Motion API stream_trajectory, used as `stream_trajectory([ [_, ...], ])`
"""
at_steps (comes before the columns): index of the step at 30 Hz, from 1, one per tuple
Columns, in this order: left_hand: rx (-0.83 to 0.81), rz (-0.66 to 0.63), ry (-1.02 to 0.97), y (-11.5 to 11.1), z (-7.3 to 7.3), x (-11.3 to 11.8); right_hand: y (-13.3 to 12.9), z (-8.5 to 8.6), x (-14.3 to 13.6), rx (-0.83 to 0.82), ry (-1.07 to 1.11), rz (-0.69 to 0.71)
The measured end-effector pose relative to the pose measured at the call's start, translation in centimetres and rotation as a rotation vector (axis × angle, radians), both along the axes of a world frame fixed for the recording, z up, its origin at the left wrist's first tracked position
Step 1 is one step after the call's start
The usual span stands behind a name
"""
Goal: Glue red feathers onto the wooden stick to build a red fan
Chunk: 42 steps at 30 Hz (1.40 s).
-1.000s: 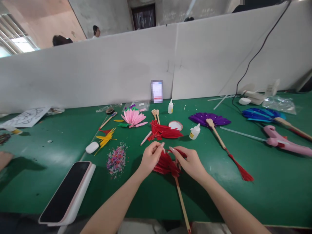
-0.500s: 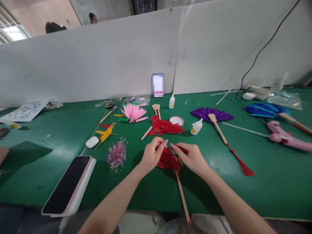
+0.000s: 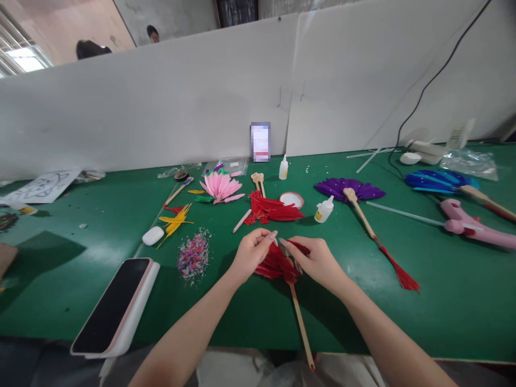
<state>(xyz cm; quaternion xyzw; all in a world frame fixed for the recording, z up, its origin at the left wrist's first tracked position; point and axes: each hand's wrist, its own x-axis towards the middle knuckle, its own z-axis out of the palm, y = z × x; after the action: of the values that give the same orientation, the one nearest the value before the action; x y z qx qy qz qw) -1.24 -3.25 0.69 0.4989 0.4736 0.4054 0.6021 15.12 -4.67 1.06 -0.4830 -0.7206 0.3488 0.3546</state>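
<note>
Over a red feather fan [image 3: 274, 263] with a wooden handle, both of my hands meet near fingertip to fingertip. My right hand [image 3: 315, 260] is closed in a pinch on a red feather [image 3: 300, 247], part of which shows above the fingers. My left hand [image 3: 255, 253] is also pinched, thumb against forefinger; whatever lies between those tips is too small to make out. The fan's handle points toward the table's near edge. Just beyond my hands lie a pile of loose red feathers [image 3: 278, 209] and a white glue bottle [image 3: 323, 209].
Purple [image 3: 365, 192] and blue [image 3: 437, 180] feather fans lie at the right, beside a pink glue gun [image 3: 463, 226]. Pink feathers [image 3: 221, 187], yellow feathers [image 3: 175, 223], colourful bits [image 3: 193, 255] and a phone [image 3: 113, 306] are on the left. A white partition [image 3: 161, 102] stands behind.
Both hands stay almost in place, with only slight finger movement above the fan. The view has shifted a little.
</note>
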Motion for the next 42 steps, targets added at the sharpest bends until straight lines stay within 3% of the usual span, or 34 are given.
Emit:
stream_trajectory([
  [11, -0.104, 0.033, -0.116, -0.1, 0.8, 0.3, -0.1, 0.1, -0.2, -0.095, 0.088, 0.014],
  [25, -0.076, 0.052, -0.147, 0.0, 0.0, 0.1, 0.0, -0.3, -0.2, -0.120, 0.111, 0.020],
  [33, 0.087, 0.198, 0.112, 0.3, 0.2, -0.5, 0.1, 0.3, -0.1, -0.128, 0.115, -0.006],
  [42, 0.346, -0.040, 0.418, 0.5, 0.8, -1.2, 0.0, 0.0, 0.0, -0.126, 0.102, 0.008],
])
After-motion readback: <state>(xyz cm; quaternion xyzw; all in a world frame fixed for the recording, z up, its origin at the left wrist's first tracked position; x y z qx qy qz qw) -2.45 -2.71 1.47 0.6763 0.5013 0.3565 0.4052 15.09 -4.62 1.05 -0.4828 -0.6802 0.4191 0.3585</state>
